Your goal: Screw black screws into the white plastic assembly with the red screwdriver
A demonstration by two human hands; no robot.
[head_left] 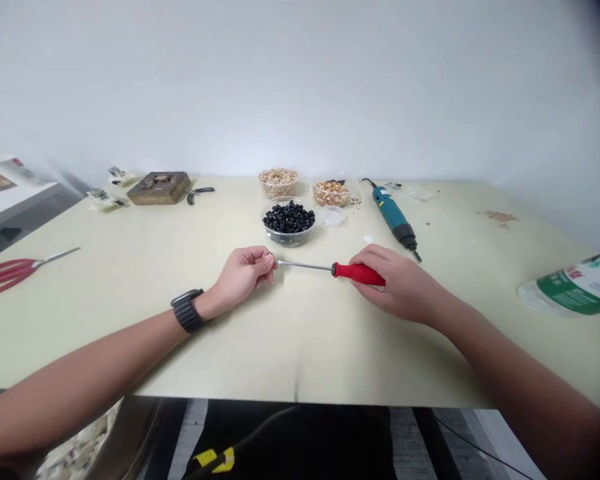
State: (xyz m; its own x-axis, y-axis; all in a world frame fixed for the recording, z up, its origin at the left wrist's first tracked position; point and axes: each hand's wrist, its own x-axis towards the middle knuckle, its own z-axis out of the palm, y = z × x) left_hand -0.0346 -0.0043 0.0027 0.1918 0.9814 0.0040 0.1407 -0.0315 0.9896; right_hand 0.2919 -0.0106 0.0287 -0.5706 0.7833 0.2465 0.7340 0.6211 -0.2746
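In my right hand [397, 280] is a screwdriver [359, 273] with a red handle, its metal shaft pointing left. The tip of the shaft reaches the fingertips of my left hand [250, 272], which are pinched together. Whatever sits in that pinch is too small to make out, though a tiny dark bit shows above the thumb. Just beyond the hands stands a clear round tub [286, 239] full of small black parts [289, 217].
Behind are a tub of pale pieces [278, 180] and a tub of orange-brown pieces [331, 193]. A lid [333, 216], teal rotary tool [394, 217], metal block [160, 188], pliers [200, 193], red scissors [17, 272] and plastic container [575, 287] lie around the table [220, 363].
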